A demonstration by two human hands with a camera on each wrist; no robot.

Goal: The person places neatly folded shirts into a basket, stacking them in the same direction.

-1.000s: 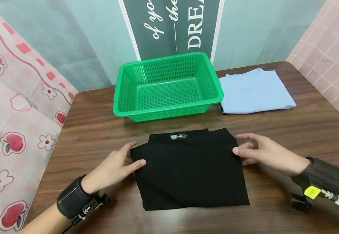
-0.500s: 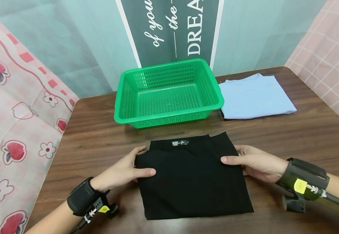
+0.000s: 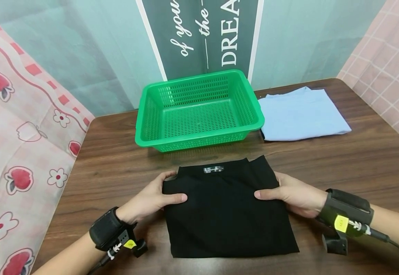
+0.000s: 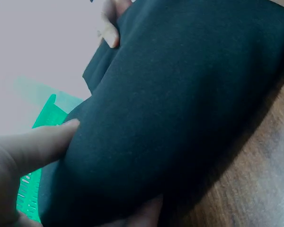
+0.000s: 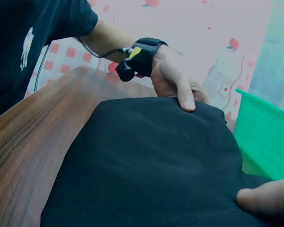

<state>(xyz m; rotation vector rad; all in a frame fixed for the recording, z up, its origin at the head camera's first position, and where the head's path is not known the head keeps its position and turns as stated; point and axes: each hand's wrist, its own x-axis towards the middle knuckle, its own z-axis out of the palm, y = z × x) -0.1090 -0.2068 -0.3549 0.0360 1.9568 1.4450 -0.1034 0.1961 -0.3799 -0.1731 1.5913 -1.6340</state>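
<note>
Both hands grip the folded black cloth by its side edges: left hand, right hand, thumbs on top. It lies on the surface before the basket (empty). Likely next: a level lift by both hands, keeping the fold.

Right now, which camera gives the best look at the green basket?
The head view: it shows the whole green basket, nothing inside it, beyond the black cloth on the table. The left wrist view catches only a green sliver past the cloth; the right wrist view shows one corner at the right edge.
</note>
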